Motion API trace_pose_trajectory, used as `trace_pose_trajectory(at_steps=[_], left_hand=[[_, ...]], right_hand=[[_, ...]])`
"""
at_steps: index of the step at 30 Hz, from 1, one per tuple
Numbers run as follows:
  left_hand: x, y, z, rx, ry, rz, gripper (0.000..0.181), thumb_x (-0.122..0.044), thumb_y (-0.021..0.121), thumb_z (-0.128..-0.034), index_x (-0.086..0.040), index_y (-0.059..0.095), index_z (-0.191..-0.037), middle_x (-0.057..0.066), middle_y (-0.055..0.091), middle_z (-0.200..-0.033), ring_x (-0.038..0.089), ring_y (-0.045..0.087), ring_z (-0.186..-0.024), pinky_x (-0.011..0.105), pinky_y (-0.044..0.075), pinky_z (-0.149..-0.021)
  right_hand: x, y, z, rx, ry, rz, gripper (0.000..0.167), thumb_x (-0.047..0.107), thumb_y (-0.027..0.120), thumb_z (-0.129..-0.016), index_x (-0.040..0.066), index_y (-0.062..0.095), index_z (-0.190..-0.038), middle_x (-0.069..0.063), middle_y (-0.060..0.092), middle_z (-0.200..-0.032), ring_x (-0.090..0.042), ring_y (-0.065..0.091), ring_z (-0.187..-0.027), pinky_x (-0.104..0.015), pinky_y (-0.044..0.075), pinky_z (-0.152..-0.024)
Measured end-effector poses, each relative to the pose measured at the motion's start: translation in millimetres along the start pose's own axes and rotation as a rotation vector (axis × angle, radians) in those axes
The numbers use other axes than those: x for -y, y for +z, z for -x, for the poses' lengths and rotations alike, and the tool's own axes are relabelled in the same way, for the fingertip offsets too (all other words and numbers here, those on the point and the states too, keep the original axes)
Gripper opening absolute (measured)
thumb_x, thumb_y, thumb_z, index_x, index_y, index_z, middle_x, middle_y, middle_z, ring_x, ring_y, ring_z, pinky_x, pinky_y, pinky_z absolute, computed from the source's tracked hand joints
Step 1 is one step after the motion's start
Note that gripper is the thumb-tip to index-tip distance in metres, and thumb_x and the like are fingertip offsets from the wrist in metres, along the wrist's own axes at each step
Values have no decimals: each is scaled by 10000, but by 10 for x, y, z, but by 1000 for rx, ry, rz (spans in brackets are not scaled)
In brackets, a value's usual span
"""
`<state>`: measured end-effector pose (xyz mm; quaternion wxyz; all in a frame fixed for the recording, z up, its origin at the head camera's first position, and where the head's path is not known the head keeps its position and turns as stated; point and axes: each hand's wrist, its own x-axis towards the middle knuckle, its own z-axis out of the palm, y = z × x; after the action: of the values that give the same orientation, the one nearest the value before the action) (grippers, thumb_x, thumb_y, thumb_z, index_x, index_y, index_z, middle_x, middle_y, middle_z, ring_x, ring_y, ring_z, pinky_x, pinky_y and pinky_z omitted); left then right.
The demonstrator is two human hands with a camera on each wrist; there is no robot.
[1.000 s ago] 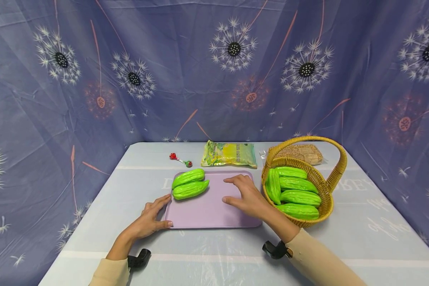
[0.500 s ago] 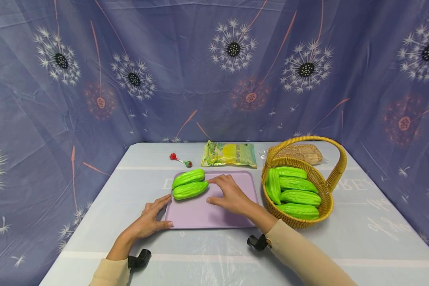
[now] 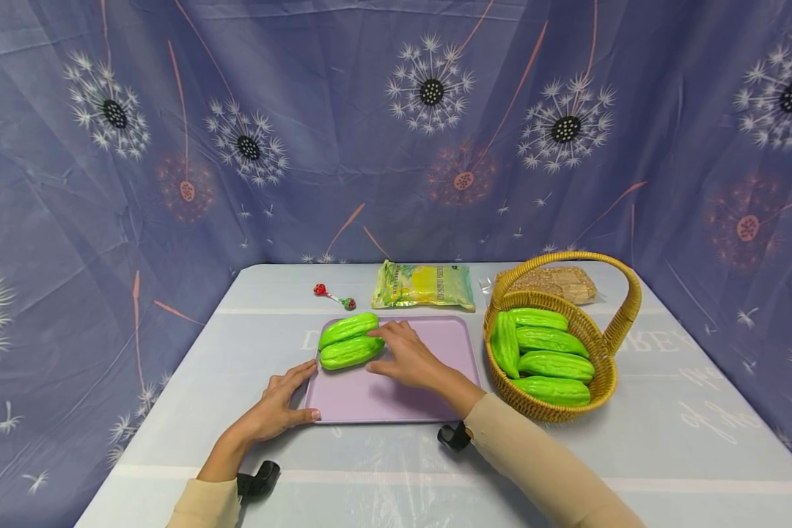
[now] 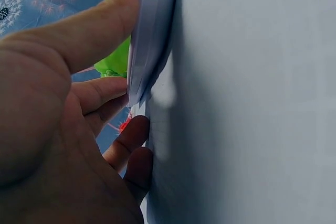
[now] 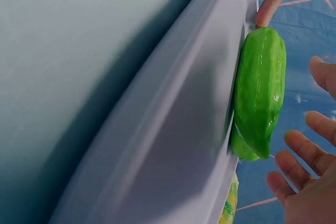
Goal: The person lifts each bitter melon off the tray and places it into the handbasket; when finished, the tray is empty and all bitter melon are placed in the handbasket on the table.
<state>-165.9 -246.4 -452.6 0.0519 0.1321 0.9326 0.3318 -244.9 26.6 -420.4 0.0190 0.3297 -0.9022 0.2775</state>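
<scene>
Two bright green bitter melons lie side by side on the left part of a purple tray [image 3: 429,396], the near melon [image 3: 346,353] in front of the far melon [image 3: 348,330]. My left hand [image 3: 273,407] rests at the tray's left edge, its thumb and fingertips touching the rim, as the left wrist view also shows. My right hand [image 3: 409,357] hovers over the tray by the right end of the near melon. In the right wrist view its fingers [image 5: 296,169] are spread and apart from the melon [image 5: 261,85], holding nothing.
To the tray's right stands a yellow wicker basket [image 3: 609,378] with a tall handle, holding several bitter melons [image 3: 554,364]. Behind the tray lie a red and green wrapped candy [image 3: 333,295], a yellow-green packet [image 3: 424,285] and a brown packaged food [image 3: 557,284]. A patterned curtain surrounds the table.
My right hand has moved left across the tray, from beside the basket to the right end of the near melon. The left hand and the melons have stayed in place.
</scene>
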Motion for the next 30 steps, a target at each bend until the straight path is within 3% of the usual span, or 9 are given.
trace_pose_trajectory(at_steps=[7, 16, 30], left_hand=[[1, -7, -2, 12, -14, 1, 854, -381, 757, -763, -112, 348, -1462, 68, 305, -1535, 250, 329, -1134, 468, 299, -924], [10, 5, 1, 0, 9, 1, 844, -379, 758, -760, -101, 364, -1453, 71, 320, -1527, 248, 336, -1125, 444, 296, -913], [10, 5, 3, 6, 0, -2, 846, -393, 753, -762, -109, 361, -1455, 57, 307, -1533, 242, 333, -1117, 412, 293, -892]], right_hand=[[49, 50, -127, 17, 22, 52, 593, 399, 708, -815, 144, 536, -1322, -69, 523, -1320, -238, 437, -1149, -418, 340, -1006], [31, 140, -280, 43, 49, 132, 602, 413, 704, -811, 156, 532, -1327, -48, 549, -1300, -220, 449, -1141, -388, 355, -989], [7, 214, -354, 97, 52, 162, 569, 393, 705, -817, 196, 536, -1324, -57, 539, -1233, -221, 445, -1106, -384, 365, -960]])
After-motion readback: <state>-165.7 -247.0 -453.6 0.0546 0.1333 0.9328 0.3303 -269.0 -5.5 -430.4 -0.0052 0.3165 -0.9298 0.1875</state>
